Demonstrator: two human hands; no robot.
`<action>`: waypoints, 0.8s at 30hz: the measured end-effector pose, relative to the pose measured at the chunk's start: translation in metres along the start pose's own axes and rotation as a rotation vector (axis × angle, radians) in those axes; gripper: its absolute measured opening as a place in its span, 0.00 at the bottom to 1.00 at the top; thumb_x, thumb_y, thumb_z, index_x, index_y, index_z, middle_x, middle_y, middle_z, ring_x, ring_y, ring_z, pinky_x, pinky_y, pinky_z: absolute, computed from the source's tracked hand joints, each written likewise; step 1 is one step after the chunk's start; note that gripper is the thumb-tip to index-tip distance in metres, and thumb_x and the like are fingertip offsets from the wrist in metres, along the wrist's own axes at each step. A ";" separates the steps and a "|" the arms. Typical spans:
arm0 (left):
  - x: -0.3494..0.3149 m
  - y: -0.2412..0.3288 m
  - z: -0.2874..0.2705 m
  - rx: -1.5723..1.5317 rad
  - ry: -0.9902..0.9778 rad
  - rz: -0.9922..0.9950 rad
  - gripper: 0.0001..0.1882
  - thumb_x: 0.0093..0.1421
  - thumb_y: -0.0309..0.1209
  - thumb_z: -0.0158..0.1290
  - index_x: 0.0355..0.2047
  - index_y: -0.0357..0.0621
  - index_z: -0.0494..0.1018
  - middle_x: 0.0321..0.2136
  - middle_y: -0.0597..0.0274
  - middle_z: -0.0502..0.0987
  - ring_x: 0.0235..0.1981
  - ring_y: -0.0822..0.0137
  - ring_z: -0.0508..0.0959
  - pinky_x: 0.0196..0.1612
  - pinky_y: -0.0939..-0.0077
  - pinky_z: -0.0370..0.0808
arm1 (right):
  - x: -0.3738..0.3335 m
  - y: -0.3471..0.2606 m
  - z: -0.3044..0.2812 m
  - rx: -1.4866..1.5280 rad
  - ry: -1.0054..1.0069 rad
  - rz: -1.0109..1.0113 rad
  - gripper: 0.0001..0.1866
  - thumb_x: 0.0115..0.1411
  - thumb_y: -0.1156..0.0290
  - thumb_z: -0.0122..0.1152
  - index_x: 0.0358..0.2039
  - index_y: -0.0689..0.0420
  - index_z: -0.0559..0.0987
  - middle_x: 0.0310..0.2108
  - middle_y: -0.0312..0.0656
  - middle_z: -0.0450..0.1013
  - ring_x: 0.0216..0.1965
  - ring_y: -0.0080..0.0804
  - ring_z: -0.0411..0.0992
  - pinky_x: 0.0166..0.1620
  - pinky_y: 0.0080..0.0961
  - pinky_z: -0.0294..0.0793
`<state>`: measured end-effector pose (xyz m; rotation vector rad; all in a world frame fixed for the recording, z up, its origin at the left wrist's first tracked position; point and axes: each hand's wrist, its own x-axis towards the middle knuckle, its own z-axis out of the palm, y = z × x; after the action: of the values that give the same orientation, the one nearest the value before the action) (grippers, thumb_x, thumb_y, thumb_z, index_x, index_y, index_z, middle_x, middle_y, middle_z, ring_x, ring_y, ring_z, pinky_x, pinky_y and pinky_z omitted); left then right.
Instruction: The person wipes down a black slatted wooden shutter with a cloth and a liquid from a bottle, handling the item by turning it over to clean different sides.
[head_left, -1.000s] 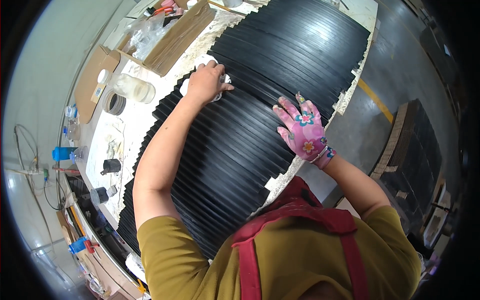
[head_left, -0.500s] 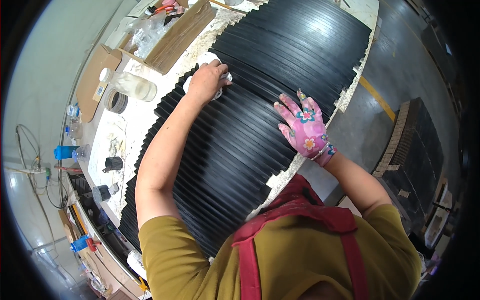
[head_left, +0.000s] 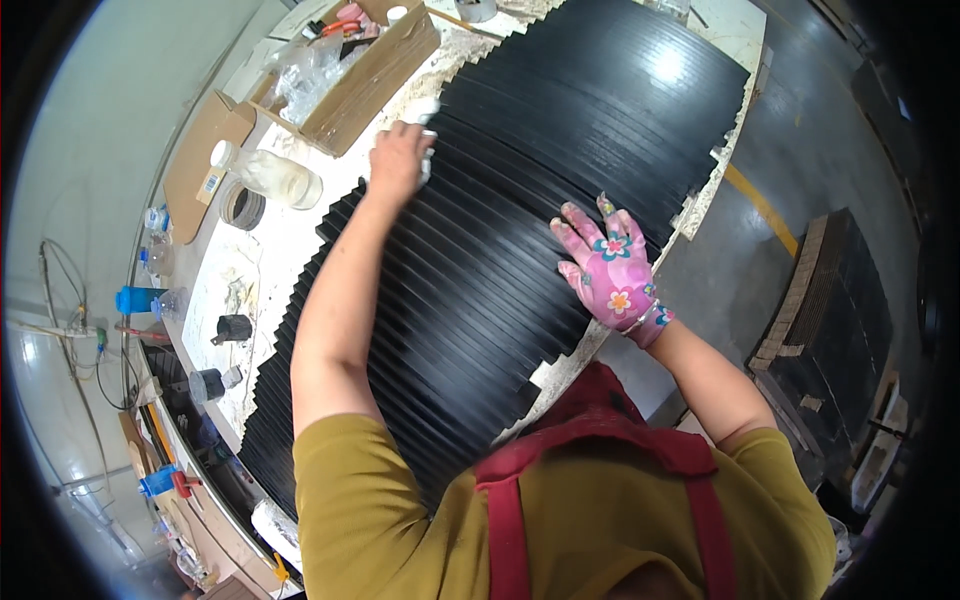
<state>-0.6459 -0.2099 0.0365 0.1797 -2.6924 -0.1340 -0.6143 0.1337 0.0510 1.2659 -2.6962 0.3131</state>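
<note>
Left hand [head_left: 398,160] closed on a small white cloth [head_left: 428,150], pressing it on the black ribbed sheets [head_left: 520,250]. Gloved right hand [head_left: 608,262] spread flat, likely to keep them steady.

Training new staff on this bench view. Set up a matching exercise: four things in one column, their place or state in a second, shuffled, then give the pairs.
Things:
1. left hand
2. right hand
3. clear plastic jar
4. cardboard box

Descriptions:
A. lies on its side on the white bench
B. bare, pressing a white cloth on the black pleated sheet
C. open, holding clear bags
D. in a pink flowered glove, flat on the sheet

Pairs: 1-B, 2-D, 3-A, 4-C
</note>
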 end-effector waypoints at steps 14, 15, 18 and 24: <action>-0.010 0.096 0.003 -0.214 -0.278 0.352 0.25 0.63 0.37 0.47 0.60 0.49 0.61 0.61 0.55 0.61 0.60 0.50 0.62 0.60 0.53 0.59 | -0.008 0.011 -0.010 0.061 -0.021 0.014 0.35 0.56 0.50 0.55 0.61 0.54 0.63 0.63 0.44 0.57 0.64 0.49 0.53 0.64 0.46 0.45; 0.002 0.073 0.010 -0.207 -0.267 0.284 0.24 0.62 0.35 0.48 0.58 0.45 0.63 0.60 0.52 0.63 0.58 0.48 0.65 0.57 0.56 0.64 | -0.006 0.013 -0.009 0.054 -0.019 0.020 0.35 0.56 0.50 0.55 0.61 0.54 0.63 0.63 0.44 0.57 0.64 0.49 0.53 0.64 0.46 0.45; 0.023 0.022 0.020 -0.096 -0.167 0.157 0.22 0.62 0.37 0.46 0.56 0.48 0.65 0.58 0.57 0.65 0.55 0.49 0.67 0.53 0.53 0.67 | -0.007 0.011 -0.009 0.059 -0.051 0.022 0.36 0.56 0.51 0.57 0.61 0.54 0.62 0.63 0.46 0.57 0.63 0.47 0.55 0.63 0.44 0.49; 0.045 -0.004 0.000 -0.322 0.164 -0.230 0.15 0.61 0.32 0.47 0.43 0.33 0.72 0.40 0.41 0.75 0.43 0.44 0.74 0.47 0.58 0.70 | -0.007 0.041 -0.025 0.105 0.016 0.050 0.35 0.56 0.51 0.56 0.61 0.54 0.62 0.64 0.47 0.55 0.64 0.51 0.52 0.65 0.45 0.46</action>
<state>-0.6853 -0.2207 0.0550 0.3813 -2.4384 -0.5913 -0.6406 0.1707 0.0684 1.2189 -2.7339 0.4751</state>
